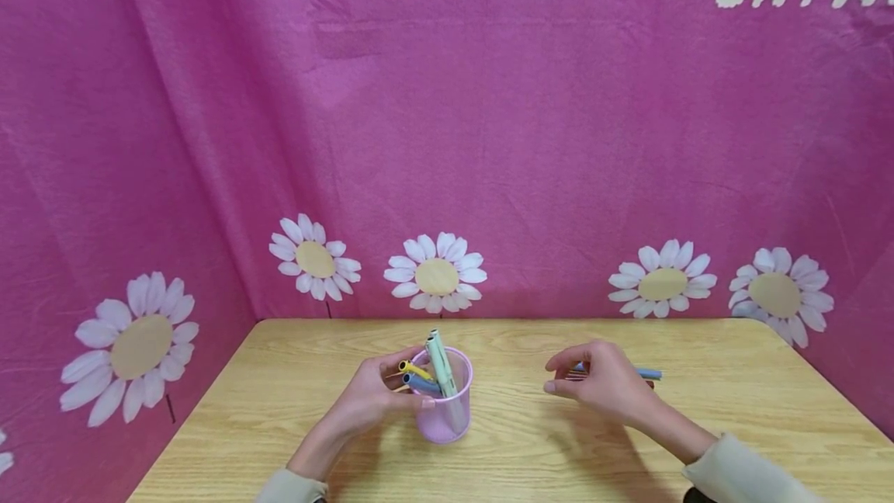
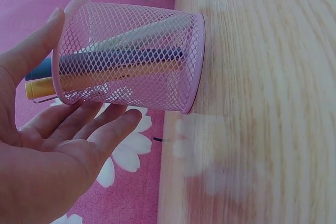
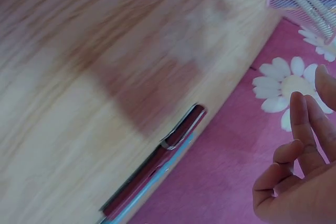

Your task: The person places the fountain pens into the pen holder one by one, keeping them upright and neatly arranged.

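A pink mesh pen cup (image 1: 445, 421) stands upright on the table, holding pale green pens (image 1: 441, 367), a yellow pen (image 1: 417, 369) and a blue pen (image 1: 421, 384). My left hand (image 1: 366, 393) holds the cup near its rim, with the thumb on the near side and the fingers around the left and far side. Right of the cup, my right hand (image 1: 604, 383) hovers with loosely bent fingers and nothing between them. Under it, partly hidden in the head view, lie a dark red pen (image 3: 157, 166) and a light blue pen (image 1: 651, 373), side by side.
The light wooden table (image 1: 517, 456) ends at the back against a magenta cloth (image 1: 531, 138) printed with white daisies and lettering. The cloth also hangs along the left and right sides.
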`<state>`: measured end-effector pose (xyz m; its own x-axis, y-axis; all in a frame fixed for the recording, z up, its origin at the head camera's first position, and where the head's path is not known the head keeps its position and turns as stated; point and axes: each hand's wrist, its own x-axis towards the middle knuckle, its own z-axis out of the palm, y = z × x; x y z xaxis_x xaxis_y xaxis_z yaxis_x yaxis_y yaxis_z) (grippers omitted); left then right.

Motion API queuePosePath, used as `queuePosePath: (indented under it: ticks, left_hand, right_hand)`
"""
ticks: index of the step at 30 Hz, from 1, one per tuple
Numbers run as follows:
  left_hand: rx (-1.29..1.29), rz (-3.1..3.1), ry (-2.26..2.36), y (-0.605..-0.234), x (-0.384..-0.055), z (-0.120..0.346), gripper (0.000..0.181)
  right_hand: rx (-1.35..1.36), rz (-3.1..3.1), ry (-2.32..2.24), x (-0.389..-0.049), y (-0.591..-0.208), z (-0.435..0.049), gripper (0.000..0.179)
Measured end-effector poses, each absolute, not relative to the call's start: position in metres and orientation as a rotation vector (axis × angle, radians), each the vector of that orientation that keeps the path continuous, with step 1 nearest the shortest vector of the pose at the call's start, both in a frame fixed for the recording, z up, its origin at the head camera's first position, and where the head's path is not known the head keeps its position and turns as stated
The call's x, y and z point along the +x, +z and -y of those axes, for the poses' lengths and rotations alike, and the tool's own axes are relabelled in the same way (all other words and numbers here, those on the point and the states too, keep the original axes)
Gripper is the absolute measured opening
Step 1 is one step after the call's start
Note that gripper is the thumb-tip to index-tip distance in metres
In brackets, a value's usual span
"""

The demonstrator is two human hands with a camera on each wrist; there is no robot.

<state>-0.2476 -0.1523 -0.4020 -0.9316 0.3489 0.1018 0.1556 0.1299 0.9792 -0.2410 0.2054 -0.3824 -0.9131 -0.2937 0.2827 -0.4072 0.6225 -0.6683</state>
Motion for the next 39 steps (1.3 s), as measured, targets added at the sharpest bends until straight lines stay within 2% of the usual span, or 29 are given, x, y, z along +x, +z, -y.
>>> queuePosePath:
  ticks: [22, 39]
  left_hand:
    - [0.467, -2.215, 1.937, -0.400, -0.246, 0.152, 0.082]
    - [0.471, -2.237, 1.918, -0.401, -0.247, 0.152, 0.082]
  right_hand:
    - [0.588, 2.727, 0.916, -0.249, -0.399, -0.269, 0.020]
    - [0.620, 2.731, 0.548, -0.264, -0.414, -0.282, 0.020]
